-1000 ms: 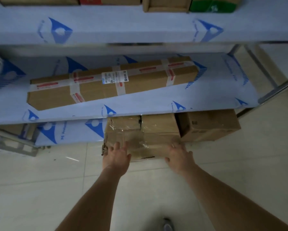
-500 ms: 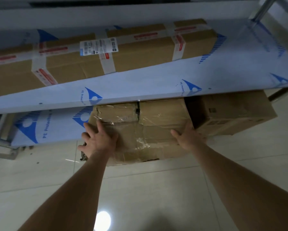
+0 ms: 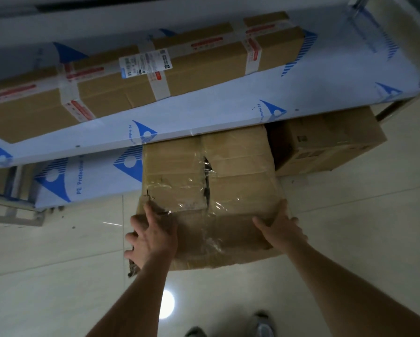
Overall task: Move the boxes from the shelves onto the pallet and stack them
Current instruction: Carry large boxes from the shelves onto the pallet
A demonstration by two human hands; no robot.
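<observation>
Two bare forearms reach forward and down to a worn cardboard box [image 3: 211, 190] that sticks out past the front edge of the lowest shelf [image 3: 94, 181], its near end out over the pale tiled floor [image 3: 58, 276]. The left hand [image 3: 153, 235] grasps the box's near left corner, fingers curled down over the torn edge, their tips hidden. The right hand [image 3: 280, 228] clamps the near right corner, thumb on top, fingers wrapped round the side out of sight. Clear tape crinkles over a split seam on the box top. Behind it to the right sits a second brown box [image 3: 325, 144], partly under the middle shelf [image 3: 204, 113]. Above and behind lies a long taped carton [image 3: 140, 74], its left end cut off. Shoe tips [image 3: 262, 327] show below the box.
</observation>
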